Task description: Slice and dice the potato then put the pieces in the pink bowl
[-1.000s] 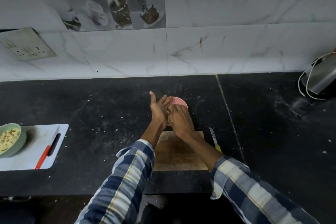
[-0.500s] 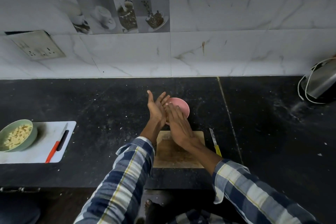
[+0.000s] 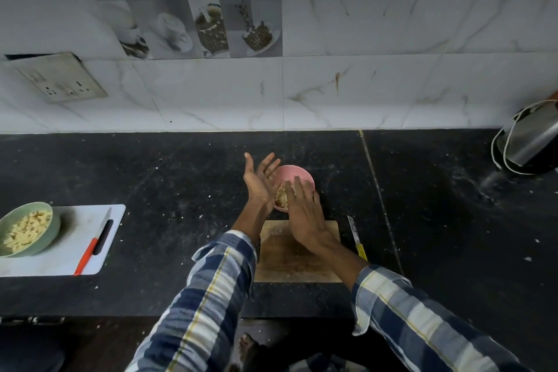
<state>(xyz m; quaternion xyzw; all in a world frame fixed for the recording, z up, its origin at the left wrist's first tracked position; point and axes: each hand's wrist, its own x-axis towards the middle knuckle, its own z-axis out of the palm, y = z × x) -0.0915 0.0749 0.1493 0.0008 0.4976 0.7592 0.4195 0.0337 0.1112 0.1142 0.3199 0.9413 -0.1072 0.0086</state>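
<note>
Potato pieces (image 3: 281, 194), pale, heaped in pink bowl (image 3: 297, 174)

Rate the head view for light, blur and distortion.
Head view: dim, the black counter swallowing detail; wide-angle bending curves the wall tiles and counter edge; both hands over the pink bowl look slightly soft, its potato pieces hard to make out.
</note>
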